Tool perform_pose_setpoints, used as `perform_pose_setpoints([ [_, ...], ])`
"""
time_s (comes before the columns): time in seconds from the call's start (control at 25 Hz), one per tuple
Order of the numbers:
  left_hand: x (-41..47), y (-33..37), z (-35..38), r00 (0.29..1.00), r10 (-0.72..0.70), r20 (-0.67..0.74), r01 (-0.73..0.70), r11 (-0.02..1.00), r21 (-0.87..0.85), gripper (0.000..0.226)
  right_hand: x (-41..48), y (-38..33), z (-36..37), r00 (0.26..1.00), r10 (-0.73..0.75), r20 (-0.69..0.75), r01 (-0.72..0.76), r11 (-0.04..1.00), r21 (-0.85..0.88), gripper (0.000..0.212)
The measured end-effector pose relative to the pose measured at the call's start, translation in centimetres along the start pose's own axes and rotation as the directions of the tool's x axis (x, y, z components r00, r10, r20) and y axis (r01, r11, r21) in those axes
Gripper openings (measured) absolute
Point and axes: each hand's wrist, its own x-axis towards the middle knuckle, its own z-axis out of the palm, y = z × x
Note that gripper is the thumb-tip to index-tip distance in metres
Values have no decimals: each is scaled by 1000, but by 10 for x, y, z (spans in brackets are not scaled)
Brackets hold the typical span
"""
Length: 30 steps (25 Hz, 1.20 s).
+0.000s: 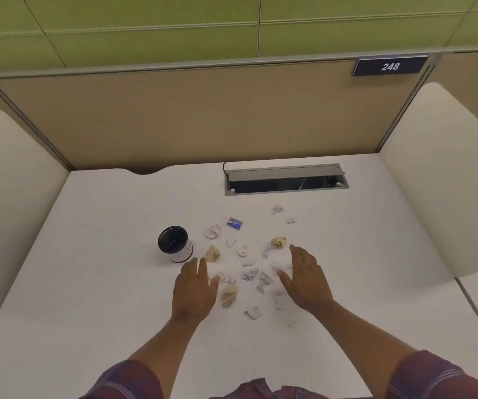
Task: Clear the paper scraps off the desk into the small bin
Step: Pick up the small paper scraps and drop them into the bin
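So I have both hands flat and open over the litter, holding nothing: my left hand (193,286) on the near left of the pile, my right hand (307,279) on its right, palms facing inward like two walls. The paper scraps (250,275) lie between and beyond them on the desk (88,283), and the small bin (175,243) stands upright just beyond my left fingertips. I judge the sound way is to rake the pieces into one heap before lifting, keeping the palms low so light bits do not slip under. Most scraps are thin, white, crumpled and curled; three tan wads (212,253) look denser and easier to pinch. One blue printed piece (235,223) lies flat farther back. The desk is smooth and matte white, the bin a dark-rimmed cylinder.
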Motion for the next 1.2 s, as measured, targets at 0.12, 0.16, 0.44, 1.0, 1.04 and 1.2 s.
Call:
perform_pose_setpoints([
  [0.12, 12, -3, 8, 956, -269, 115, 283, 949, -137, 62, 10, 12, 5, 991, 110, 77, -115, 991, 63, 65],
  [0.16, 16, -5, 12, 935, -311, 171, 338, 926, -166, 63, 12, 16, 8, 982, 135, 133, -143, 988, 54, 64],
  [0.44, 40, -2, 39, 900, -336, 277, 405, 880, -249, 62, 33, 3, 46, 937, 193, 290, -195, 981, -22, 76],
  [1.0, 55, 35, 53, 950, -163, 265, 201, 972, -125, 45, 56, -75, 83, 939, -46, 340, 92, 988, -120, 38],
  [1.04, 56, 33, 55, 955, -132, 267, 169, 978, -121, 38, 56, -78, 84, 941, -70, 330, 120, 984, -133, 29],
  [1.2, 60, 25, 57, 961, -44, 273, 89, 984, -153, 14, 57, -82, 86, 937, -132, 323, 185, 973, -140, 23],
])
